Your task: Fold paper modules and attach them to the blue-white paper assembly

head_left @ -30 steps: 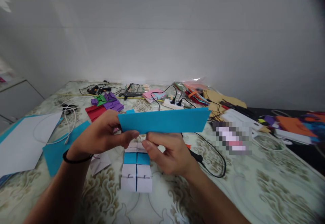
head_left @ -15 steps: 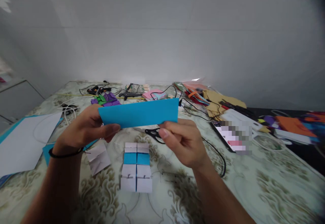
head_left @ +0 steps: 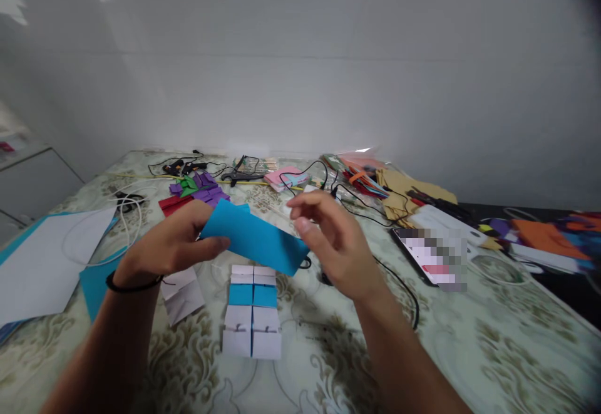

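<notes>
A folded strip of blue paper [head_left: 258,238] hangs tilted in the air, its right end lower. My left hand [head_left: 176,242] pinches its left end between thumb and fingers. Just right of the strip's free end is my right hand [head_left: 335,242], thumb and fingers apart, with nothing between them. Below the strip, a folded white and blue paper piece [head_left: 252,332] lies on the patterned tablecloth. A folded white paper [head_left: 182,298] rests to its left, near my left wrist. Scissors are mostly hidden behind the strip and my right hand.
White sheets [head_left: 42,263] and blue paper [head_left: 96,282] lie at left. Purple folded pieces [head_left: 206,190], cables and pink paper [head_left: 286,178] are at the back. A phone [head_left: 422,254], a white power strip [head_left: 448,225] and coloured papers [head_left: 544,235] are at right.
My right hand has let go of the blue strip and its fingers have spread. The strip's right end has dropped, while my left hand has shifted slightly right with the other end.
</notes>
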Action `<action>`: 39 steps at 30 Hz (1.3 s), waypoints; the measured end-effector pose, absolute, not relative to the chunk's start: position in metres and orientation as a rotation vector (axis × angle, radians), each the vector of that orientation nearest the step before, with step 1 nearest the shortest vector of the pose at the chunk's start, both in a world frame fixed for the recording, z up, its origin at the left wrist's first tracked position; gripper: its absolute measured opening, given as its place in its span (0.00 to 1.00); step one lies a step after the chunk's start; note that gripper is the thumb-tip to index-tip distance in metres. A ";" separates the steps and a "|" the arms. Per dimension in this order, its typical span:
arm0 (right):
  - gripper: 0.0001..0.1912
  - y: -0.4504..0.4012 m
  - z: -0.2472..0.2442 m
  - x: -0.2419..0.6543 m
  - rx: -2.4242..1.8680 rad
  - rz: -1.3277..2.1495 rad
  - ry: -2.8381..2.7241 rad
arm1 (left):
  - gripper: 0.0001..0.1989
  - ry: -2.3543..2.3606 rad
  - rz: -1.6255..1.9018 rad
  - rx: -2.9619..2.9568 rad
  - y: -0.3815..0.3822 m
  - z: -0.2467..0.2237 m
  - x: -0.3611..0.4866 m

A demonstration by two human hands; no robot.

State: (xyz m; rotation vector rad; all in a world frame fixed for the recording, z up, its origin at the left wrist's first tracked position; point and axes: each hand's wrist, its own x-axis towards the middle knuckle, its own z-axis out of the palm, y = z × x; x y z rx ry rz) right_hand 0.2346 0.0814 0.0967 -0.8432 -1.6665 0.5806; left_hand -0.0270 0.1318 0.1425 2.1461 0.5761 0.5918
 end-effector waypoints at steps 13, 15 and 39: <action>0.15 0.078 0.099 0.219 -0.926 0.795 -1.786 | 0.18 0.534 0.675 2.123 0.130 0.135 -0.015; 0.17 0.078 0.100 0.219 -0.917 0.811 -1.799 | 0.19 0.591 0.726 2.070 0.129 0.135 -0.014; 0.18 0.076 0.097 0.222 -0.936 0.824 -1.812 | 0.22 0.653 0.795 2.170 0.119 0.135 -0.005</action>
